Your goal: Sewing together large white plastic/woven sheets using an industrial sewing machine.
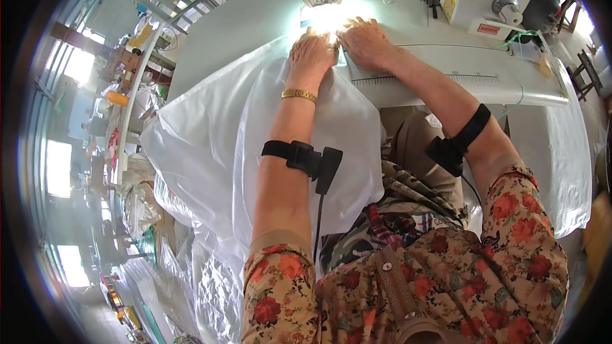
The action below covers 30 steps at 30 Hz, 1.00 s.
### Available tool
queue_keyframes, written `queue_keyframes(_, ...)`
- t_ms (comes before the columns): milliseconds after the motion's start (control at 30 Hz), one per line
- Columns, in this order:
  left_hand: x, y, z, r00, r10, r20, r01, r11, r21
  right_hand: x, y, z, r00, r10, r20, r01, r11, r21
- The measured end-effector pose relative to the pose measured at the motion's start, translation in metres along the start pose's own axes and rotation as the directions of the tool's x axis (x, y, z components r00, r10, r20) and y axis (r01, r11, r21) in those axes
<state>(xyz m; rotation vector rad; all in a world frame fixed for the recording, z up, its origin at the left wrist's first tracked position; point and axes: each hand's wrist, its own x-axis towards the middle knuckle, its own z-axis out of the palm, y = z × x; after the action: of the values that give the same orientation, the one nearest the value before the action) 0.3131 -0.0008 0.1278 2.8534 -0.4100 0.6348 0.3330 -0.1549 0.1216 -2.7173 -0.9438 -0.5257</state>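
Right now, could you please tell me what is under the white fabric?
Part of the pale table lies under the white fabric; whatever else it covers is hidden.

Glossy white fabric (213, 114); broad, loose folds; partly on the pale table (229, 32), partly below

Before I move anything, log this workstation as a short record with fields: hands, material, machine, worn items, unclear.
Left hand: left hand on the white fabric, near the bright light
Right hand: right hand beside the left, fingers reaching toward the light
Material: white fabric, draping from the table toward the lap
Machine: white sewing machine, beyond the hands
Table marking: ruler scale right of the fabric
Worn: gold band on the left wrist; black strap on each forearm
Unclear: fingertip contact, lost in glare
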Motion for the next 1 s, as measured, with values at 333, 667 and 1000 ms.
queue_keyframes(333, -0.101, 0.051, -0.055, 0.988, -0.131, -0.084, 0.066, 0.841, -0.537, -0.161, -0.054, -0.069, 0.967, 0.032, -0.252, 0.094, 0.878, 0.469)
queue_keyframes(667, -0.256, 0.113, -0.089, 0.952, -0.246, 0.181, 0.298, 0.876, -0.380, -0.235, -0.079, -0.027, 0.899, 0.341, 0.275, -0.240, -0.142, 0.960)
queue_keyframes(1000, -0.262, 0.123, -0.095, 0.994, 0.001, 0.110, 0.023, 0.977, -0.211, -0.237, -0.079, -0.050, 0.909, 0.164, 0.383, -0.236, -0.554, 0.798)
